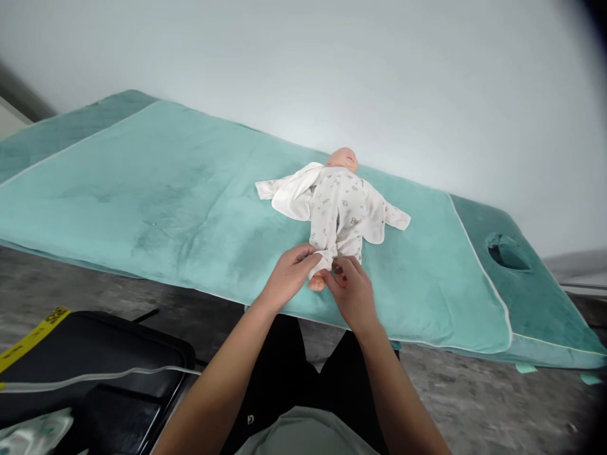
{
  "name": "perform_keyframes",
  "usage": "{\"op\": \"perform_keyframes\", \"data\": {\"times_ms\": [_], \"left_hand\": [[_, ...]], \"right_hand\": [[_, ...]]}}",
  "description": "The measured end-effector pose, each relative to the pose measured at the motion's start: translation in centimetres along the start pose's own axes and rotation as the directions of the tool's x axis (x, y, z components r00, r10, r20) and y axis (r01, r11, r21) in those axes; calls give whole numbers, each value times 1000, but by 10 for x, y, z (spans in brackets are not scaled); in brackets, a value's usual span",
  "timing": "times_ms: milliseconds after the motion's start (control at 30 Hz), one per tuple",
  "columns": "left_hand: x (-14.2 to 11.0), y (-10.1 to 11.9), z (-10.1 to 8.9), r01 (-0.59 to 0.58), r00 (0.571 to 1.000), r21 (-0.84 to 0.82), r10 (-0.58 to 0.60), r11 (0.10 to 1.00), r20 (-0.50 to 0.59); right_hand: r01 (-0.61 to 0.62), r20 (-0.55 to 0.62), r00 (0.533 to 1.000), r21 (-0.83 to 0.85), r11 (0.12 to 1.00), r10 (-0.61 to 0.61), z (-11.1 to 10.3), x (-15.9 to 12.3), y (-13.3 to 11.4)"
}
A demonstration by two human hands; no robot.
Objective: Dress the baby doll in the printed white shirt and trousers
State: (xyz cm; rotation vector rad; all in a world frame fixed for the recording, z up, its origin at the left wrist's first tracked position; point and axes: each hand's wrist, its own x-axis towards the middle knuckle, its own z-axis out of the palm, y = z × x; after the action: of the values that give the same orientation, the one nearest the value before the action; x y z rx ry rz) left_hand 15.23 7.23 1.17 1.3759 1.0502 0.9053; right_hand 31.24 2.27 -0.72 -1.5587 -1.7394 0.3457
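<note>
A baby doll (344, 159) lies on its back on a teal-covered table (156, 189), head toward the wall. It wears a white printed romper (339, 208) with both sleeves spread out sideways. My left hand (288, 276) pinches the hem of one romper leg, where a bare doll foot (317, 282) sticks out. My right hand (353, 292) is closed on the romper fabric at the crotch, right beside the left hand. Both hands sit at the near edge of the table.
The teal cover has white piping, and a face hole (507, 253) at the right end. A white wall rises behind the table. A black case (95, 354) with yellow tape (33, 338) and a clear tube stands on the floor at lower left.
</note>
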Motion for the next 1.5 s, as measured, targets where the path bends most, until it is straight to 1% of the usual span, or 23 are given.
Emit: {"op": "perform_keyframes", "data": {"times_ms": [67, 167, 233, 267, 367, 467, 533, 600, 633, 700, 733, 767, 833, 900, 967, 1033, 1100, 1200, 1267, 1333, 1400, 1433, 1500], "left_hand": [[-4, -1, 3, -11, 1000, 54, 10, 998, 16], [-8, -4, 10, -152, 988, 226, 153, 962, 13], [-8, -6, 15, -250, 959, 414, 282, 875, -19], [-8, -7, 17, -269, 942, 514, 333, 815, -35], [-12, -5, 18, -249, 914, 732, 403, 634, -39], [-28, -5, 12, -237, 888, 813, 458, 532, -41], [-43, -9, 7, -260, 863, 809, 503, 527, -50], [-58, -17, 5, -303, 848, 760, 526, 575, -59], [-64, -21, 6, -326, 846, 727, 529, 604, -60], [-68, -29, 12, -363, 849, 680, 527, 637, -40], [-67, -31, 17, -380, 851, 679, 525, 628, -8], [-63, -33, 23, -401, 851, 694, 524, 599, 39], [-49, -31, 35, -440, 843, 748, 514, 496, 155], [-31, -26, 45, -446, 842, 811, 485, 379, 237], [-15, -20, 51, -404, 862, 866, 440, 295, 252], [-5, -14, 55, -357, 883, 900, 405, 251, 237], [1, -11, 57, -335, 887, 913, 405, 232, 223], [7, -10, 60, -332, 876, 911, 438, 245, 202], [12, -10, 62, -340, 868, 897, 461, 281, 185], [16, -12, 65, -341, 862, 881, 483, 328, 153], [19, -15, 66, -332, 857, 865, 503, 376, 110], [18, -17, 66, -331, 853, 855, 514, 400, 90], [15, -21, 67, -345, 836, 821, 547, 455, 48]], "right_hand": [[-20, 9, 1000, 28, 999, 20, -1, 0, 4], [-30, -35, 999, 98, 995, 34, -7, -2, 0], [-6, -51, 999, 133, 991, 13, -10, -5, -8], [12, -56, 998, 139, 990, -4, -10, -7, -12], [48, -50, 998, 115, 992, -43, -3, -19, -15], [76, 50, 996, 67, 995, -79, 4, -42, 0], [100, 158, 981, 66, 993, -109, 3, -58, 19], [89, 188, 977, 62, 994, -99, -5, -69, 39], [58, 148, 987, 41, 997, -63, -10, -70, 49], [-37, 5, 999, -24, 999, 37, -19, -64, 63], [-73, -46, 996, -53, 996, 70, -23, -58, 67], [-87, -63, 995, -79, 993, 83, -24, -50, 70], [-61, -21, 998, -115, 992, 59, -23, -34, 71], [-19, 21, 1000, -124, 992, 21, -18, -21, 71], [-28, 16, 999, -76, 997, 29, -11, -15, 73], [-100, 7, 995, 58, 993, 100, -7, -14, 77], [-214, -20, 974, 263, 941, 227, -6, -17, 78], [-308, -36, 914, 587, 749, 403, -8, -20, 73], [-307, -5, 892, 726, 615, 451, -9, -20, 69], [-294, 37, 899, 789, 540, 435, -10, -20, 69], [-292, 69, 918, 784, 548, 391, -11, -20, 72], [-299, 77, 924, 754, 585, 374, -11, -20, 74], [-313, 61, 930, 644, 698, 361, -11, -20, 78]]}}
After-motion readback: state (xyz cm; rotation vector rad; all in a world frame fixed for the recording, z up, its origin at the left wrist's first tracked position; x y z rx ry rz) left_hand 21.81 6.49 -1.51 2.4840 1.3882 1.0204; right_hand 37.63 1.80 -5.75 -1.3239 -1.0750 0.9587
